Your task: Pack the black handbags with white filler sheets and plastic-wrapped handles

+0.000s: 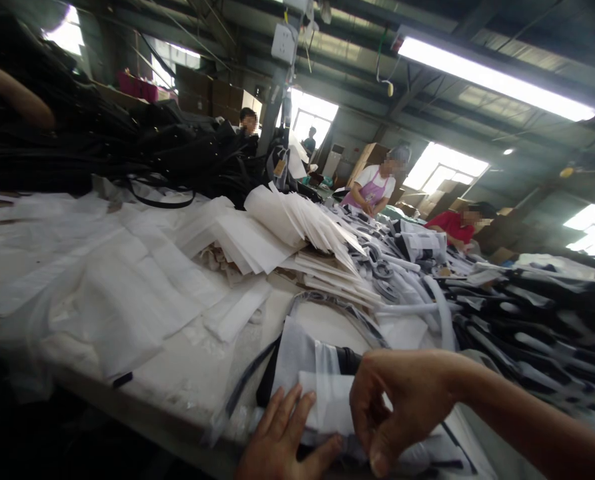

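A black bag (347,361) lies at the table's front edge, partly covered by white wrapping paper (322,395). Its long strap (255,365), which looks sleeved in clear plastic, loops out behind and to the left. My left hand (287,433) rests on the paper with its fingers stretched out. Over the bag's right part, my right hand (402,400) is closed, thumb and fingers bent together. Whatever sits between those fingers is too hidden to make out. My right hand and forearm cover part of the bag.
White sheets (127,293) spread across the table's left side. Stacked paper (297,227) stands behind the bag. Black bags (167,147) are heaped at the back left; wrapped black pieces (527,327) pile up at right. Two people (372,187) work farther back; another person's arm (15,93) reaches in upper left.
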Tool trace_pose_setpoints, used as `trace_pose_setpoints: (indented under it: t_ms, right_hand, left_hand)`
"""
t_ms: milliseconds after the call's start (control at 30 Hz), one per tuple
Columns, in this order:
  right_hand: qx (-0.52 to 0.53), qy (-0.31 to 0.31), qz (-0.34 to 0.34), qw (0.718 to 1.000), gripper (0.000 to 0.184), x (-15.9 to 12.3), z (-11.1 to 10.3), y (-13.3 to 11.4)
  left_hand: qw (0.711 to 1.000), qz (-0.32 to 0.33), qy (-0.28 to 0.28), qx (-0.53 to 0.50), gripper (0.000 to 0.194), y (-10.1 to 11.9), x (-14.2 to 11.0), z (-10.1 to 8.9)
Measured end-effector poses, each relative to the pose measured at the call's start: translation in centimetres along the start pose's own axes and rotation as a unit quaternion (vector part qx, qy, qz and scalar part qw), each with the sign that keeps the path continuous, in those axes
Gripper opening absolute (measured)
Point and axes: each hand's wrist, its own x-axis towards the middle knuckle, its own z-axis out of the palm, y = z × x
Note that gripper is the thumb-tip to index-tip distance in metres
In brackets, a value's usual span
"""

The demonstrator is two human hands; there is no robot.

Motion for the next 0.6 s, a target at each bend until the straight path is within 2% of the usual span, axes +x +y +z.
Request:
trace_pose_setpoints:
  t_ms: [67,167,267,367,600]
  right_hand:
    - [-0.034,0.006,0.013,0.999,0.038,1.1,0.9,0.7]
    - [-0.149,0.041,0.017,0.988,0.032,3.0,1.6,1.3]
    - [-0.269,0.08,0.013,0.96,0.023,4.2,1.8,1.0]
    - [-0.349,0.101,0.006,0.932,0.021,4.4,1.7,0.4]
    - [-0.277,0.086,0.003,0.957,0.026,4.7,0.8,1.5]
  left_hand:
    - [0.999,0.032,-0.02,-0.004,0.05,-0.1,0.2,-0.6]
    - [0.998,0.055,-0.033,-0.006,0.053,-0.3,0.7,-1.6]
    - [0.997,0.069,-0.04,-0.006,0.052,-0.4,1.2,-2.3]
    - [0.995,0.096,-0.014,0.01,0.053,-0.5,1.7,-2.9]
    - [0.994,0.104,0.008,0.036,0.05,-0.3,2.5,-3.6]
